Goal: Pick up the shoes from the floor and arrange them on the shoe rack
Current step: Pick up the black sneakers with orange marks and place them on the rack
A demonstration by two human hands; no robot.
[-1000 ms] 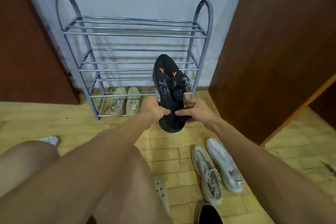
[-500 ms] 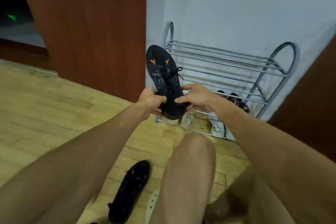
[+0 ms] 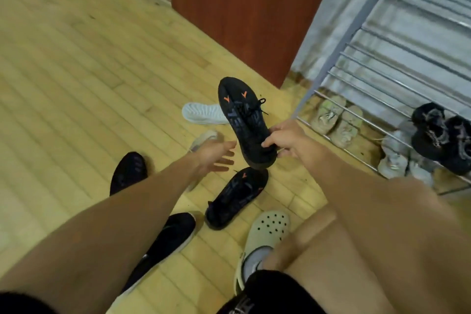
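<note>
Shoes lie scattered on the floor [image 3: 63,84], a clog [image 3: 265,234] nearest, then a black sneaker [image 3: 237,199] just below the spread, empty left hand [image 3: 215,157], while the right hand [image 3: 288,141] grips its mate [image 3: 242,120] by the heel, rack [image 3: 377,79] beyond.

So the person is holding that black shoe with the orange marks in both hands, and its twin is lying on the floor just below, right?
Not quite. In the head view only the right hand grips the black shoe with the orange marks, at its heel end. The left hand is open and off the shoe, fingers spread beside it. The rest holds: its twin lies on the floor just below.
</note>
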